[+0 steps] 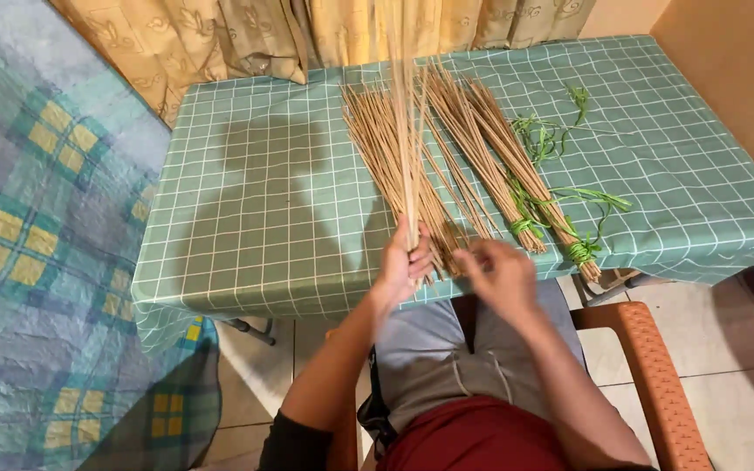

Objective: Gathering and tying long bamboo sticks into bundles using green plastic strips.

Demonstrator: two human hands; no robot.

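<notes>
Now, left hand (405, 262): closed around a few thin sticks (406, 131)
Sticks: near table edge (246, 301); long axis pointing away toward curtain (220, 39)
Right hand (501, 270): blurred, fingers loosely curled; grip unclear

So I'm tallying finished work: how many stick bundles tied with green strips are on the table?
2: one tied bundle beside the loose sticks, the other tied bundle just right of it, nearer the table edge. More may hide under the loose sticks.

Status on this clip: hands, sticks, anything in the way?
Left hand gripping upright sticks. Right hand blurred, beside loose pile. Tied bundles alongside, nothing blocking.
</notes>
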